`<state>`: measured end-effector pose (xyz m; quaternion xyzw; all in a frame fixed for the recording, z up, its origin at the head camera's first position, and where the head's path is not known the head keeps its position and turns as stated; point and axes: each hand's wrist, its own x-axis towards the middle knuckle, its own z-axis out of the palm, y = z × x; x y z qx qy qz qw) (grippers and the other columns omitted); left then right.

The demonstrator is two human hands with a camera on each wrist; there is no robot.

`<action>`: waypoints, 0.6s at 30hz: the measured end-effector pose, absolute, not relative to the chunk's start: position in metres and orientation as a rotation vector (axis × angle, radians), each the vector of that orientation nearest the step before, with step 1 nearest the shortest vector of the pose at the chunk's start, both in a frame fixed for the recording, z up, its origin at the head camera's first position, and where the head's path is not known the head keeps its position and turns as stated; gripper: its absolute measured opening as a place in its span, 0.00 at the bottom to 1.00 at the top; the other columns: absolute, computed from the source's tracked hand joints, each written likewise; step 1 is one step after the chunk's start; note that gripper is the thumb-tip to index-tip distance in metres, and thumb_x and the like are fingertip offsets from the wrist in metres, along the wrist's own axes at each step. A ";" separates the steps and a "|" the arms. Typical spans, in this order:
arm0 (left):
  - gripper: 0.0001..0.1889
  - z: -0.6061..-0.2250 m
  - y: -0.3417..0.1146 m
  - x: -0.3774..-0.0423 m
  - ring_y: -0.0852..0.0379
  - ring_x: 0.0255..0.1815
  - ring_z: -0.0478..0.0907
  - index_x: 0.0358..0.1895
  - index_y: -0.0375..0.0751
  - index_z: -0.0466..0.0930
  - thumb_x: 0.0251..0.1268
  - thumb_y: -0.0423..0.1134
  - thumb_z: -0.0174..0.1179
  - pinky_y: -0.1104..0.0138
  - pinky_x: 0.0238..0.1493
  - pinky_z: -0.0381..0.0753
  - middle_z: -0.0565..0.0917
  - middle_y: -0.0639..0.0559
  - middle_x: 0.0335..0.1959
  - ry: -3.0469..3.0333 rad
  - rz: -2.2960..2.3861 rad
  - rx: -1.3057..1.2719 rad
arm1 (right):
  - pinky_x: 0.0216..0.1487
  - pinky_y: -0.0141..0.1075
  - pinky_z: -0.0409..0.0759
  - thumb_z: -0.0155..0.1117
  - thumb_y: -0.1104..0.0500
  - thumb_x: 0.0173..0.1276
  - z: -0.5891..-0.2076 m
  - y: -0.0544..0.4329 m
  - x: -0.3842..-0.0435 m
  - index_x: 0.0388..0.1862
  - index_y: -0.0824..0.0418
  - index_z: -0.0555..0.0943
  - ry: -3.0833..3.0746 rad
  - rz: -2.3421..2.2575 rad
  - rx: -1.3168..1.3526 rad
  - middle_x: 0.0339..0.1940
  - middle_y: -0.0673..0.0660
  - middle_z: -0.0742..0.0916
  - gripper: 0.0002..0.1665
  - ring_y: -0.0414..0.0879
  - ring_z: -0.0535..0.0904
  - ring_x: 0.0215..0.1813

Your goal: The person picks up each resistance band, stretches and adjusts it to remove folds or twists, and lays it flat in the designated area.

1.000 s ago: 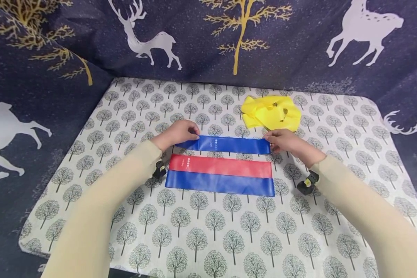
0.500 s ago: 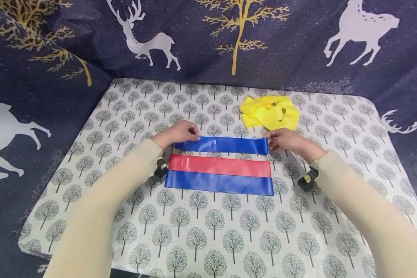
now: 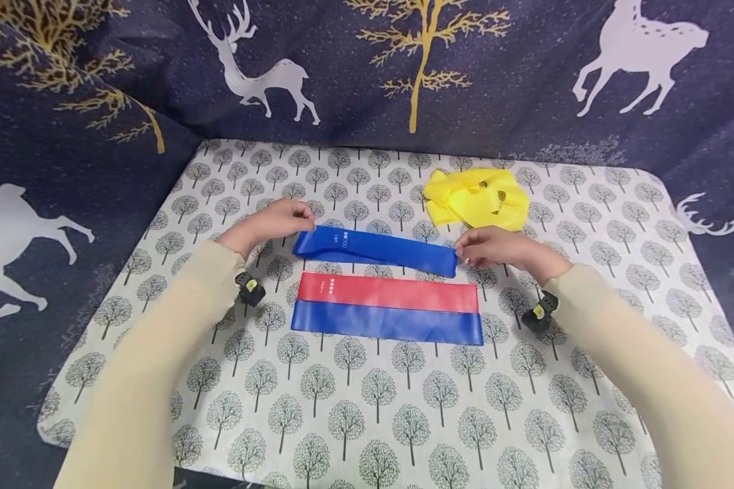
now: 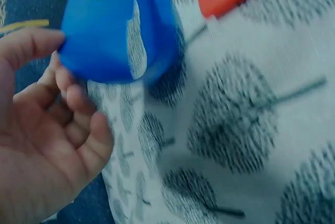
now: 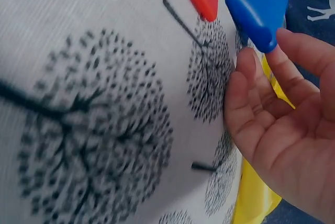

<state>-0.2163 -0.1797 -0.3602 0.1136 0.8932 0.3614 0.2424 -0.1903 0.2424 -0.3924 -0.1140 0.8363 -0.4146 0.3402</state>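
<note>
A blue resistance band loop (image 3: 379,249) marked "Light" is held between my two hands over the patterned cloth. Its left end is pinched at the upper edge between thumb and fingers of my left hand (image 3: 275,221); the loop gapes open there in the left wrist view. With thumb and index finger, my right hand (image 3: 492,248) pinches a corner of the right end. Just in front of it, a red band (image 3: 397,293) marked "Heavy" lies flat, its lower edge along another blue band (image 3: 385,322).
A crumpled yellow band (image 3: 483,197) lies behind my right hand. The table (image 3: 404,407) is covered with a white tree-print cloth. A dark curtain (image 3: 367,75) with deer and trees hangs at the back and sides.
My left hand has moved left and away from me, taking the left end of the blue band along. The band now slants, and its right end has shifted slightly left with my right hand.
</note>
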 end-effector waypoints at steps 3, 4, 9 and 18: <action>0.06 -0.361 -0.188 -0.217 0.55 0.31 0.71 0.36 0.42 0.76 0.72 0.39 0.56 0.63 0.38 0.73 0.74 0.56 0.26 2.431 0.880 0.300 | 0.44 0.31 0.83 0.56 0.60 0.77 -0.392 0.236 -0.193 0.61 0.72 0.75 2.172 -1.051 -0.347 0.40 0.52 0.84 0.20 0.43 0.79 0.41; 0.06 -0.361 -0.191 -0.217 0.55 0.31 0.71 0.36 0.41 0.75 0.71 0.39 0.56 0.63 0.37 0.74 0.75 0.56 0.25 2.429 0.860 0.299 | 0.43 0.32 0.83 0.56 0.60 0.77 -0.392 0.233 -0.194 0.61 0.72 0.75 2.168 -1.041 -0.362 0.40 0.53 0.84 0.20 0.43 0.79 0.40; 0.06 -0.366 -0.201 -0.220 0.56 0.30 0.76 0.32 0.40 0.75 0.68 0.36 0.54 0.68 0.34 0.74 0.81 0.53 0.25 2.496 0.818 0.291 | 0.37 0.30 0.79 0.57 0.62 0.77 -0.393 0.222 -0.200 0.58 0.71 0.76 2.128 -1.009 -0.371 0.33 0.51 0.81 0.17 0.42 0.75 0.34; 0.04 -0.372 -0.219 -0.225 0.58 0.29 0.78 0.34 0.39 0.75 0.68 0.34 0.56 0.67 0.36 0.83 0.77 0.55 0.25 2.467 0.996 0.199 | 0.37 0.30 0.78 0.57 0.60 0.78 -0.391 0.211 -0.205 0.46 0.67 0.77 2.090 -0.976 -0.400 0.29 0.50 0.78 0.09 0.42 0.71 0.33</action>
